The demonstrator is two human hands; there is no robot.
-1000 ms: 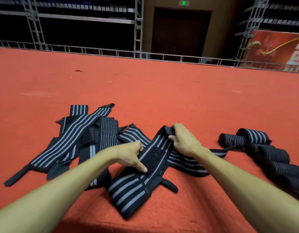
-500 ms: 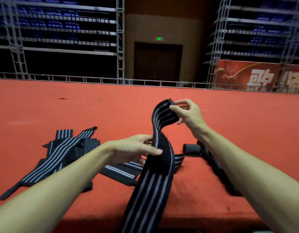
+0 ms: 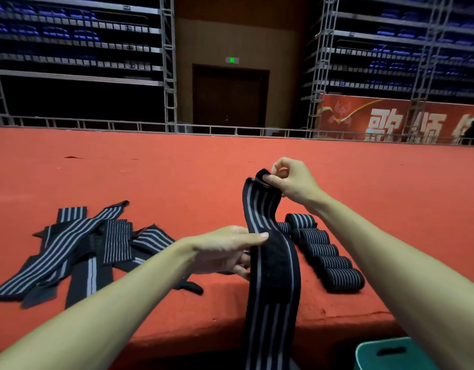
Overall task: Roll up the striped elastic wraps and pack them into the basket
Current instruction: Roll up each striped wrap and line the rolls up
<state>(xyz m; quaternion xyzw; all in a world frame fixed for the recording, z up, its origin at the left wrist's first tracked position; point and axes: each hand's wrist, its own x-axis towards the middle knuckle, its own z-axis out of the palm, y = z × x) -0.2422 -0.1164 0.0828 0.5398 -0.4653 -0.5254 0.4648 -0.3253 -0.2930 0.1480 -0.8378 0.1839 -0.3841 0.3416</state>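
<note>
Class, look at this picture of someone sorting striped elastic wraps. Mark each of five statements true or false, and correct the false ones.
1. The right hand pinches the top end of the striped wrap. True.
2. The rolled wraps lie inside the basket. False: they lie in a row on the red platform.
3. The unrolled wraps lie in a pile to the left of the left hand. True.
4. The striped wrap is fully rolled. False: it hangs as a long strip past the platform's edge.
5. The left hand rests flat on the platform. False: it holds the striped wrap partway down.
</note>
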